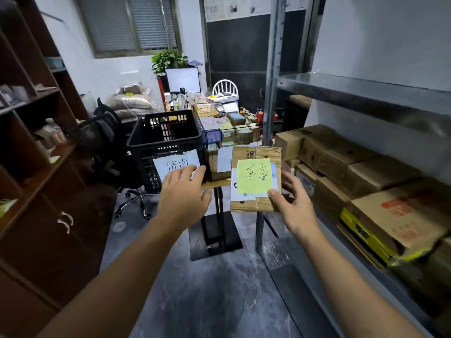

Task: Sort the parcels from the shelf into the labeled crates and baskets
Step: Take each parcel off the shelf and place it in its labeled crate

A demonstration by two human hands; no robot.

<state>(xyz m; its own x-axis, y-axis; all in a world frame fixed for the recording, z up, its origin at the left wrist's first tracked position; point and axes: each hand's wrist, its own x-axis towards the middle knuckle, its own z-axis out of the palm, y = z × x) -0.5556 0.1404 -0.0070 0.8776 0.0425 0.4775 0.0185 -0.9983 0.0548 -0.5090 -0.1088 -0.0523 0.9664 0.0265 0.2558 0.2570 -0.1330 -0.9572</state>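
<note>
My right hand point(294, 203) grips a small brown cardboard parcel point(249, 152) by its lower right corner; a yellow-green sticky note point(253, 175) with handwriting covers its top. My left hand point(183, 193) hovers open, palm down, to the left of the parcel, in front of a black plastic crate point(166, 137) bearing a white paper label point(175, 164). Behind the parcel stands a wire basket point(234, 135) holding several parcels, with a paper label point(224, 158) on its front. The metal shelf point(366, 91) on the right carries several cardboard boxes point(366, 172).
A dark wooden cabinet point(36, 167) lines the left side. A black office chair point(105, 142) sits behind the crate. The crate and basket rest on a small table with a black pedestal base point(217, 235). A cluttered desk and monitor point(183, 79) stand at the back.
</note>
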